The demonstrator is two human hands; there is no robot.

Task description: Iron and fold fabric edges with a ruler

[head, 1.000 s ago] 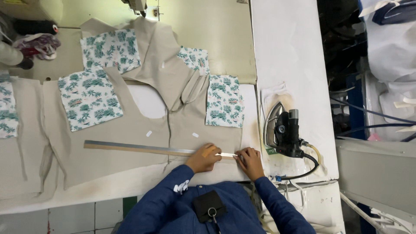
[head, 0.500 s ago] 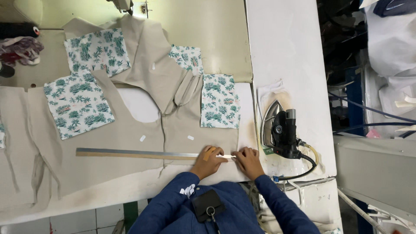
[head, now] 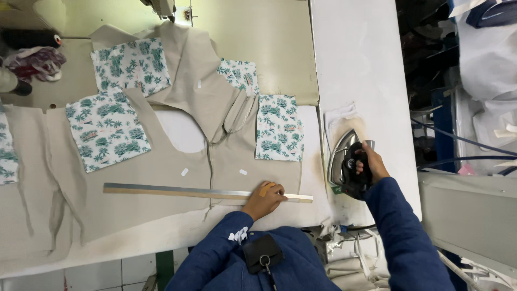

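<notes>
My left hand (head: pixel 265 198) presses down on a long metal ruler (head: pixel 183 190) that lies across the lower edge of a beige garment piece (head: pixel 177 172). My right hand (head: pixel 369 163) grips the black handle of a steam iron (head: pixel 346 161) that stands on its side on the white ironing surface (head: pixel 366 75), right of the garment. Both my arms are in blue sleeves. Green floral patch pockets (head: pixel 278 128) lie on the beige fabric.
More floral pieces (head: pixel 106 128) lie at the left and back. A second beige panel (head: pixel 32 178) hangs at the far left. The iron's cord trails near the table's front edge. Dark clutter and white bags fill the right side.
My right hand has left the ruler's end and moved right onto the iron's handle. My left hand stays on the ruler.
</notes>
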